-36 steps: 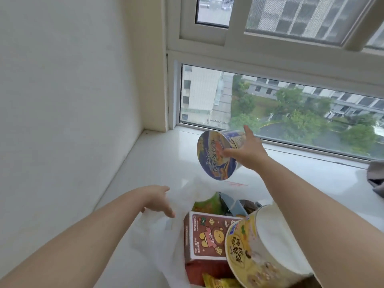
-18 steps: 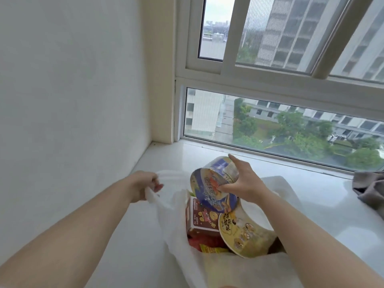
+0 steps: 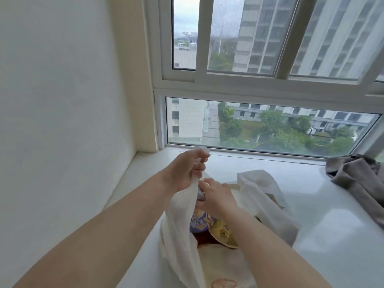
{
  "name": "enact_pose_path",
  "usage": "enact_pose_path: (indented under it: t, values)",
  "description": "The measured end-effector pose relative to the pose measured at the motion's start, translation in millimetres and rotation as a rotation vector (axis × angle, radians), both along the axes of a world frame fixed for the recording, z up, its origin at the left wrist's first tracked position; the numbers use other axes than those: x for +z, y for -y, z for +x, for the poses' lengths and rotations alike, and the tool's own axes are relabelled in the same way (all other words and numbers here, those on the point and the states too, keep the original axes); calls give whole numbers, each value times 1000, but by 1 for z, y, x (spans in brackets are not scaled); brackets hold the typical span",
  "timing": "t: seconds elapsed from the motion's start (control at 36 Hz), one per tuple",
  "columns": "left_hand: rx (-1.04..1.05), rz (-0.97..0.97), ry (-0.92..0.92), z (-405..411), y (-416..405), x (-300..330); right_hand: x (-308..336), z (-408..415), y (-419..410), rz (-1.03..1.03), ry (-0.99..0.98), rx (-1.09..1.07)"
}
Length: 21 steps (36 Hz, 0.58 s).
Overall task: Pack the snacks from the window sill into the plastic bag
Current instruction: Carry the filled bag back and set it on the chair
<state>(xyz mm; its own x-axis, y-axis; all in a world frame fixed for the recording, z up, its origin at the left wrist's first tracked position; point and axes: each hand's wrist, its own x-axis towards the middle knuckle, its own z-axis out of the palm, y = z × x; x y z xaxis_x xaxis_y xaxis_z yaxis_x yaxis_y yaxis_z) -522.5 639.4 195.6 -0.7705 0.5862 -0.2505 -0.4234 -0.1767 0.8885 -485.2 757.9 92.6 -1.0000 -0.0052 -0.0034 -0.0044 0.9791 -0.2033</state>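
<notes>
**Blue noodle cup going into the bag, left hand holding the handle up**

From my seat the plastic bag (image 3: 182, 231) is the main thing: thin, white, half see-through, crumpled into soft folds, standing on the window sill (image 3: 324, 221) at about 6 o'clock in the head view. Its left handle is pulled up tall; the right handle (image 3: 257, 181) flops loose toward 3 o'clock, lying on the sill.

Inside the mouth I see a blue noodle cup (image 3: 200, 220) with a cartoon print, tipped on its side, its silvery rim just showing at the top. Pressed against it at 4 o'clock is a yellow noodle cup (image 3: 222, 233), also tilted, and a dark red pack (image 3: 204, 239) sits beneath both, mostly hidden. A faint printed shape shows through the bag wall lower down; I cannot tell what it is.

My left hand (image 3: 187, 169) is curled tight around the raised handle, a tuft of plastic poking out above the knuckles. My right hand (image 3: 216, 196) reaches into the opening with fingers wrapped on the blue cup's upper end, touching the left-hand side of the bag.

Farther out at 3 o'clock a grey cloth (image 3: 357, 173) lies bunched on the sill, well apart from the bag. The window (image 3: 270, 129) runs along 12 o'clock, a plain white wall (image 3: 62, 100) at 9.
</notes>
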Motion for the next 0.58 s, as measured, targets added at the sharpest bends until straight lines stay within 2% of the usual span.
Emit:
enact_pose_path:
  t: [0.08,0.14,0.19,0.22,0.25,0.31,0.36,0.42,0.53,0.58]
  values:
    - [-41,-37,-45,0,-8,-1,12,6,-14,-157,-16,-30]
    - [-57,-77,-89,-2,-12,-1,20,10,-27,-260,-174,-138]
    - [-47,-128,-114,-2,-19,-1,24,15,-43,-210,-354,-318]
    - [-35,-160,-122,-1,-23,-2,25,16,-51,-145,-379,-413]
    - [-21,-196,-132,0,-27,-3,25,18,-59,-66,-342,-499]
    - [7,-276,-176,1,-36,-6,24,23,-74,31,-141,-652]
    - [54,-411,-253,2,-49,-4,21,26,-84,-74,82,-789]
    - [119,-548,-321,0,-63,-4,18,31,-90,-260,198,-882]
    - [152,-610,-412,-4,-77,-9,23,38,-98,-329,126,-879]
    - [191,-589,-428,-8,-74,-10,32,38,-102,-566,57,-890]
